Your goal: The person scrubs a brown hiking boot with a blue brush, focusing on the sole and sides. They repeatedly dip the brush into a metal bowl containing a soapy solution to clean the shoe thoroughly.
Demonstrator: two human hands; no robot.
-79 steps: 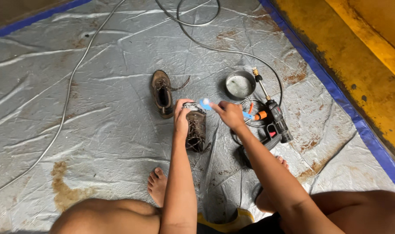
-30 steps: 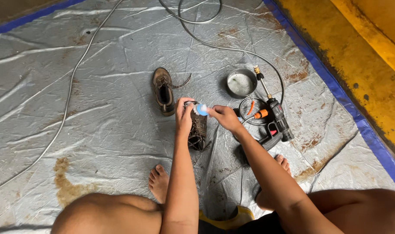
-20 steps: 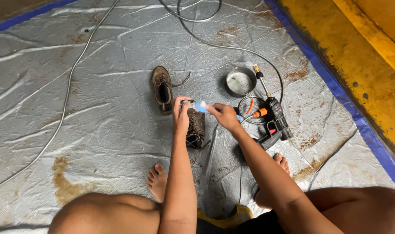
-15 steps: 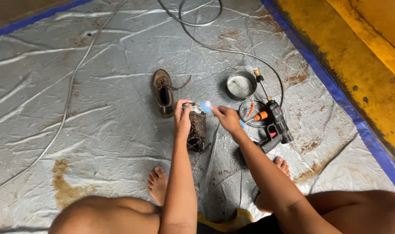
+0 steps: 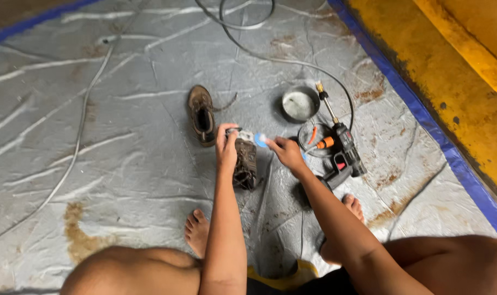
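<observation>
My left hand clamps the toe end of the dark brown shoe, fingers wrapped over its top so it stands propped on the grey tarp, roughly at the tarp's middle and just in front of my bare feet. My right hand pinches a small brush with a blue end, thumb and fingers pressed together on its handle, the blue end touching or just short of the shoe's upper; I cannot tell which.

To scrub well, I judge I should keep the left grip firm and low so the shoe does not roll, and work the brush in short strokes along the seams, turning the shoe rather than twisting my wrist.

The second shoe lies open-side up just beyond, towards the far edge of the tarp. To the right sit a round metal bowl and a black spray gun with an orange fitting, its hose looping to the far edge. The blue border of the tarp runs along the right side.
</observation>
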